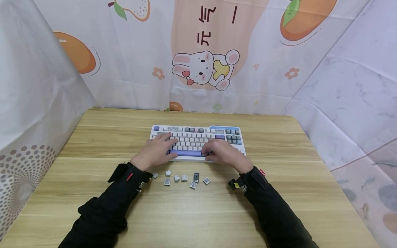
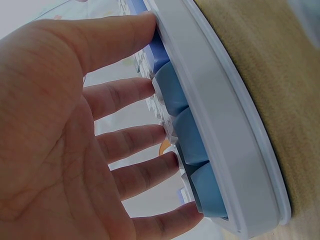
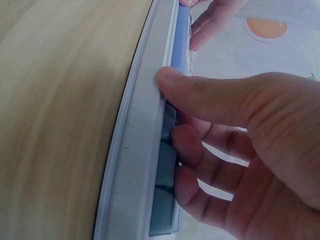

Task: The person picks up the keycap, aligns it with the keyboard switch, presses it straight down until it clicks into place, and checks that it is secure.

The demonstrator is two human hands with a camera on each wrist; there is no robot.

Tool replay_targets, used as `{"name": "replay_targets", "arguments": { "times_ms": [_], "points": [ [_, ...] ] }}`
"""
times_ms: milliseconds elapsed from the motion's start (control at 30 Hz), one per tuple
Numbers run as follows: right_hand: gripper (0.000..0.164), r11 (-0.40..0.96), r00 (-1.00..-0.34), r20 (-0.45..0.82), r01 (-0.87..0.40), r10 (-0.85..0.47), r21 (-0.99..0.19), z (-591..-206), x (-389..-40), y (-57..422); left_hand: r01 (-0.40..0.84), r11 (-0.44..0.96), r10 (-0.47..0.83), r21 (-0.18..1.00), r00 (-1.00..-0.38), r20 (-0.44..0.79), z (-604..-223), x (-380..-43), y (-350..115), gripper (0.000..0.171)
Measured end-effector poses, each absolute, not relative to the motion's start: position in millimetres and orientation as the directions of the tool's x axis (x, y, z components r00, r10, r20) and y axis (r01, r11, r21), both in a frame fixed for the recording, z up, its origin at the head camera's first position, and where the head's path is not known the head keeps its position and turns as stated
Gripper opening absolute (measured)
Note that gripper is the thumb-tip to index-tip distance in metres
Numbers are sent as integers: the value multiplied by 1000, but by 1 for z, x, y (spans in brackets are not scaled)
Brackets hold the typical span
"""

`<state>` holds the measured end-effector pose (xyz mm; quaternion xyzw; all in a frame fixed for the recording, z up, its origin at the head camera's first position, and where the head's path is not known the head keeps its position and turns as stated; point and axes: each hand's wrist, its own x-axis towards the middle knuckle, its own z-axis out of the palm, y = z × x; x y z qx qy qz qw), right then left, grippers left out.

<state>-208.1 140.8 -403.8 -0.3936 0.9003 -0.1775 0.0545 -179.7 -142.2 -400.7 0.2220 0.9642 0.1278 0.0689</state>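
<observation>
A white mechanical keyboard (image 1: 190, 159) with white, grey-green and purple keycaps lies on the wooden table. My left hand (image 1: 156, 150) rests over its left end. In the left wrist view that hand's fingers are nearly straight, fingertips touching the keys, thumb at the purple spacebar (image 2: 159, 52). At the right end of the spacebar, my right hand (image 1: 224, 151) has its thumb and index finger around a dark keycap (image 3: 169, 122), largely hidden by the fingers. Its other fingers curl over the grey-green keycaps (image 3: 165, 167) of the bottom row.
Several loose keycaps lie in front of the keyboard, among them a long dark-framed one (image 1: 196, 177) and small white ones (image 1: 184, 178). Grey gaps (image 1: 172, 129) show in the keyboard's top row. A printed curtain (image 1: 133, 69) hangs behind the table (image 1: 273, 137).
</observation>
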Motion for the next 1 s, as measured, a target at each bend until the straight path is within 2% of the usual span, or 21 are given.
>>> {"name": "replay_targets", "arguments": {
  "times_ms": [633, 767, 1000],
  "points": [
    [16, 620, -662, 35, -718, -749, -317, -400, -205, 138, 417, 870, 448, 262, -891, -71, -400, -179, -142, 58],
    [13, 580, -626, 31, -740, -779, -341, -398, -205, 138, 424, 867, 454, 263, -889, -64, -398, -178, -142, 57],
    [17, 473, -516, -27, -761, -856, -443, -396, -205, 135, 434, 863, 461, 259, -886, -51, -399, -178, -142, 57]
  ]
}}
